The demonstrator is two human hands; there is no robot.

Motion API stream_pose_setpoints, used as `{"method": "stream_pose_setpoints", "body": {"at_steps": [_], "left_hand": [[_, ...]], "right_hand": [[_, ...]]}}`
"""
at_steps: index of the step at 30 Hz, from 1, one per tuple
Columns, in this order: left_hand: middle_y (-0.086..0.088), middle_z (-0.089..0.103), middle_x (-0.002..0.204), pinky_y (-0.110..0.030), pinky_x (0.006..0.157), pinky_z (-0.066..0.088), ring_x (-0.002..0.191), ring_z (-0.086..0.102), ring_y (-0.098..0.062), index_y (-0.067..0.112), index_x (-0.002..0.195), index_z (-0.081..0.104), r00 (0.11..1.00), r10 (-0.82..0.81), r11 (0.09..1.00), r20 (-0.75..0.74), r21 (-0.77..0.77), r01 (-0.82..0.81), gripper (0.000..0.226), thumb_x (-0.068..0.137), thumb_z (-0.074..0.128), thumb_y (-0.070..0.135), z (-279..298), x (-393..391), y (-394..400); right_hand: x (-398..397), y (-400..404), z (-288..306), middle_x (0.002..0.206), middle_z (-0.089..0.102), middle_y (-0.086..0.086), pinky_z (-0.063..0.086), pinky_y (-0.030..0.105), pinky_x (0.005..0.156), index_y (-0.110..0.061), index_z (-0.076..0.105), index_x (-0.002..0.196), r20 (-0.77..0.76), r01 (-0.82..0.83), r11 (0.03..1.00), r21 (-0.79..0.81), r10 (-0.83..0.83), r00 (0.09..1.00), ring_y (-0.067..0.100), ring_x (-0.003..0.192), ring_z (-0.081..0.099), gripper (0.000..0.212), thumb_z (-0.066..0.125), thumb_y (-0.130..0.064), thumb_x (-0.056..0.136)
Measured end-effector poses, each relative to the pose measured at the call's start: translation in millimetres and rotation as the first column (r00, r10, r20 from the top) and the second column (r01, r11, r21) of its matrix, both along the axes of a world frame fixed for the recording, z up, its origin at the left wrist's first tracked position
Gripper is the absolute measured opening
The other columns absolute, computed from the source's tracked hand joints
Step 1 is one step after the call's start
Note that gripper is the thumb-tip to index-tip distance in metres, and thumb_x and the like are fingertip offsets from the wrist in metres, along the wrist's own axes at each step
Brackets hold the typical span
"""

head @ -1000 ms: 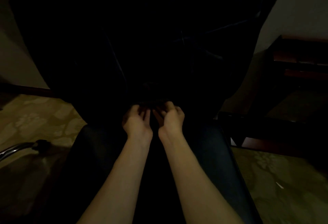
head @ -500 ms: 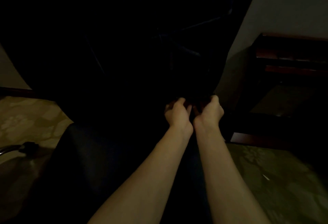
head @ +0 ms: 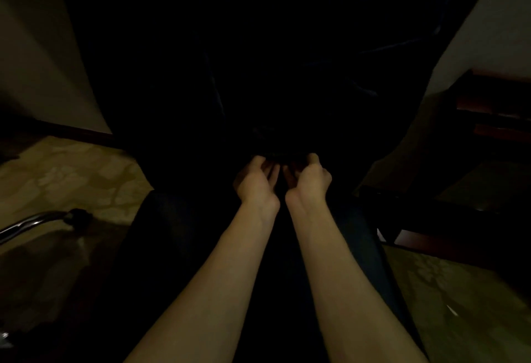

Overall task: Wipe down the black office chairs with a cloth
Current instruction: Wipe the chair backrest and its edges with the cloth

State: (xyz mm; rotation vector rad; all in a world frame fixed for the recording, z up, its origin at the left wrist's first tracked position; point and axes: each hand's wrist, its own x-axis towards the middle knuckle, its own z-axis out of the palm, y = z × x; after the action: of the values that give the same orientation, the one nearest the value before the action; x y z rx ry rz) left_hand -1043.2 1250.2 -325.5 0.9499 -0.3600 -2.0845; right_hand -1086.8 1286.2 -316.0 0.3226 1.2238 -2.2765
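1. Step in hand: both hands work side by side at the crease where the seat [head: 184,247] of the black chair [head: 287,60] meets its backrest, just past picture centre toward 12 o'clock. This reads as wiping the back of the seat.
2. Hands: the left hand [head: 256,180] and right hand [head: 309,180] are curled, fingers bent forward onto a dark bunched mass, probably the cloth [head: 283,158]. It is too dark to tell where the cloth ends, or whether the fingers grasp it or only press it.
3. Position of the chair: it fills the middle of the view; patterned floor [head: 66,173] lies at 9 o'clock and a chrome bar [head: 26,224] at 8 o'clock.
4. Orientation: the chair faces the person, toward 6 o'clock. The backrest's long axis runs 6 to 12 o'clock, tilted slightly to 1 o'clock.
5. Next move, as a judgement: carry the cloth sideways along the crease or up the backrest under steady pressure.
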Motion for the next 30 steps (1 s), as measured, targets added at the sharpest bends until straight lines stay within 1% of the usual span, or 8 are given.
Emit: {"method": "stream_pose_setpoints", "body": {"at_steps": [2,8,11,15,18,23,28,30], "left_hand": [[-0.016,0.066,0.111,-0.027,0.084,0.058,0.106,0.064,-0.025,0.0,0.114,0.066,0.999,0.035,0.999,0.006,-0.003,-0.035,0.021,0.093,0.062,0.005,-3,14,-18],[-0.014,0.065,0.097,-0.026,0.075,0.059,0.093,0.066,-0.023,0.001,0.105,0.064,0.982,0.188,0.982,0.014,-0.027,-0.187,0.014,0.092,0.059,-0.002,-9,62,-66],[-0.011,0.065,0.094,-0.025,0.069,0.057,0.087,0.065,-0.02,0.003,0.107,0.062,0.971,0.239,0.97,0.033,-0.049,-0.237,0.018,0.091,0.055,-0.001,-15,91,-93],[-0.004,0.063,0.086,-0.023,0.073,0.054,0.084,0.061,-0.014,0.008,0.093,0.062,0.961,0.271,0.961,0.052,-0.071,-0.267,0.008,0.092,0.055,0.005,-7,131,-118],[-0.002,0.06,0.084,-0.02,0.076,0.051,0.082,0.058,-0.011,0.011,0.083,0.059,0.952,0.301,0.949,0.045,-0.108,-0.295,0.015,0.095,0.051,0.008,5,148,-127],[-0.004,0.063,0.088,-0.023,0.07,0.053,0.086,0.061,-0.014,0.008,0.097,0.062,0.954,0.295,0.953,0.054,-0.095,-0.289,0.008,0.091,0.056,0.007,6,134,-118],[-0.012,0.066,0.11,-0.024,0.077,0.057,0.101,0.065,-0.02,0.001,0.12,0.061,0.969,0.245,0.967,0.034,-0.079,-0.242,0.029,0.092,0.058,0.004,7,81,-76],[-0.013,0.066,0.108,-0.028,0.084,0.059,0.101,0.065,-0.021,0.0,0.117,0.062,0.968,0.249,0.967,0.041,-0.068,-0.246,0.027,0.09,0.058,0.0,12,61,-58]], "right_hand": [[14,-15,3,0.083,0.06,0.01,0.052,0.025,0.052,-0.007,0.059,0.092,0.011,-0.029,1.0,-0.002,0.029,1.0,0.019,0.067,0.058,0.01,0.051,-0.007,0.098],[61,-64,1,0.08,0.06,0.011,0.051,0.022,0.049,-0.005,0.061,0.096,0.043,-0.144,0.99,0.008,0.143,0.989,0.017,0.063,0.058,0.011,0.051,-0.007,0.097],[88,-87,0,0.077,0.06,0.01,0.051,0.023,0.048,-0.004,0.061,0.094,0.083,-0.215,0.976,-0.024,0.216,0.973,0.017,0.062,0.058,0.011,0.051,-0.006,0.098],[124,-113,4,0.072,0.059,0.009,0.051,0.025,0.051,-0.004,0.061,0.084,0.113,-0.32,0.945,-0.072,0.326,0.938,0.017,0.059,0.056,0.018,0.048,0.001,0.096],[144,-126,9,0.073,0.059,0.011,0.05,0.029,0.058,-0.003,0.06,0.082,0.122,-0.36,0.93,-0.072,0.366,0.923,0.019,0.062,0.055,0.02,0.046,0.002,0.095],[134,-116,9,0.073,0.061,0.011,0.052,0.028,0.058,-0.002,0.062,0.084,0.105,-0.29,0.955,-0.065,0.295,0.95,0.018,0.061,0.059,0.016,0.05,0.002,0.093],[84,-76,13,0.074,0.064,0.011,0.055,0.028,0.059,-0.004,0.063,0.08,0.069,-0.152,0.987,-0.053,0.155,0.985,0.019,0.064,0.062,0.017,0.051,-0.002,0.093],[66,-60,13,0.078,0.065,0.012,0.056,0.029,0.063,-0.004,0.064,0.082,0.059,-0.105,0.994,-0.035,0.107,0.993,0.02,0.068,0.063,0.017,0.051,-0.004,0.094]]}}
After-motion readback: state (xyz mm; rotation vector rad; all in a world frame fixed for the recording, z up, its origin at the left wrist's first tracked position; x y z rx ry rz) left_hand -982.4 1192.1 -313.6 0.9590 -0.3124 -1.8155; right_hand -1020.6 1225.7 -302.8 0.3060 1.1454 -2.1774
